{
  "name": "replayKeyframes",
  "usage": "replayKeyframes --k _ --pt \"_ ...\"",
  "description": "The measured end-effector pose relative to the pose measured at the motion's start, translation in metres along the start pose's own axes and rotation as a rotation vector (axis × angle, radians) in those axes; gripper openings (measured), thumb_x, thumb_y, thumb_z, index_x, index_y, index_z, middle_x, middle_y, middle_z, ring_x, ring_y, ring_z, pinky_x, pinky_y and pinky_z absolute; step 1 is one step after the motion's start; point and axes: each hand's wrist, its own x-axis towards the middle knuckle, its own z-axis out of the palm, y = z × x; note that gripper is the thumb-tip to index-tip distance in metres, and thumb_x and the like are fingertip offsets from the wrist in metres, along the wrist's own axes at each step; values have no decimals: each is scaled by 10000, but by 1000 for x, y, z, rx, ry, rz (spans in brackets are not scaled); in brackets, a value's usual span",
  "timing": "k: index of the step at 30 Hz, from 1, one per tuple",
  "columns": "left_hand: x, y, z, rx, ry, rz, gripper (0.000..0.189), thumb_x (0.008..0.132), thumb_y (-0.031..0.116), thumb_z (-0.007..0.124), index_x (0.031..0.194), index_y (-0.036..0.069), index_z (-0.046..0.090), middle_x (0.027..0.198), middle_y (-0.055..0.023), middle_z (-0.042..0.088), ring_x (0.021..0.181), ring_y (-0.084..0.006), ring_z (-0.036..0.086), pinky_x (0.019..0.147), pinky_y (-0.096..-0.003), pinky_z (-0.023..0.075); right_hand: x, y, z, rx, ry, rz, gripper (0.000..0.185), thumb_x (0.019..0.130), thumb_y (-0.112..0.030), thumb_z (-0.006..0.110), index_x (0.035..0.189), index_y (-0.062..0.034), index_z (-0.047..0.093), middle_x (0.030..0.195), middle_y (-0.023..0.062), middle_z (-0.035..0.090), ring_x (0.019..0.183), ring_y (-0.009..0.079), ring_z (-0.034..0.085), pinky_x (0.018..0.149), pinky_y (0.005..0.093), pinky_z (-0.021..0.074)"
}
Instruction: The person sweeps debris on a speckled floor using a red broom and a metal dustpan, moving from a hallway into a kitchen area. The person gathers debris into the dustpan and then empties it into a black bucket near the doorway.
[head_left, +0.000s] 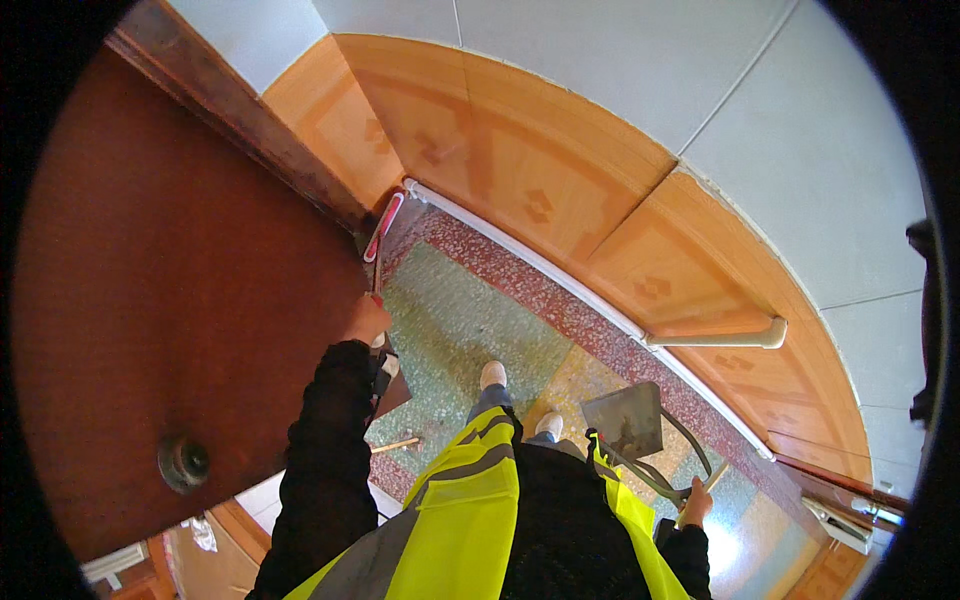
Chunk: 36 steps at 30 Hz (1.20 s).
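My left hand (369, 321) is closed around the handle of a long-handled tool, beside the face of a dark brown door (187, 247). The tool's long red head with a pale rim (384, 227) is in the floor corner by the door frame; whether it is a broom or a mop I cannot tell. Low on the right, my right hand (697, 504) grips the looped grey-green handle of a metal dustpan (626, 420). A pale stick (716, 476) passes through or beside that same hand. The pan hangs or rests near my right shoe.
A white pipe (532, 259) runs along the foot of the orange tiled wall (540, 206), with a pale branch pipe (712, 340) jutting out. The door carries a round metal knob (184, 463). A thin wooden stick (395, 445) lies on the terrazzo floor (472, 300).
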Motion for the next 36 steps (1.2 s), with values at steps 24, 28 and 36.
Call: replayKeyframes --k 24,28,36 --pt "102 6 149 -894 -535 -159 97 768 107 480 709 46 433 538 -87 443 431 -231 447 362 -355 342 -75 -38 -32 206 180 75 376 766 -399 579 676 -64 435 510 18 381 340 133 342 311 270 279" --pt "29 8 128 -907 -341 -316 84 710 54 488 636 15 474 514 -88 466 397 -219 455 354 -354 349 -58 -46 -29 139 161 56 356 768 -379 581 682 -68 429 508 13 379 345 125 346 311 256 274" --pt "-4 26 81 -1240 -244 -326 131 715 91 498 605 30 458 515 -80 473 395 -188 464 349 -323 345 -50 -55 -29 188 150 66 340 738 -400 610 696 -100 455 526 2 394 363 97 349 317 237 284"
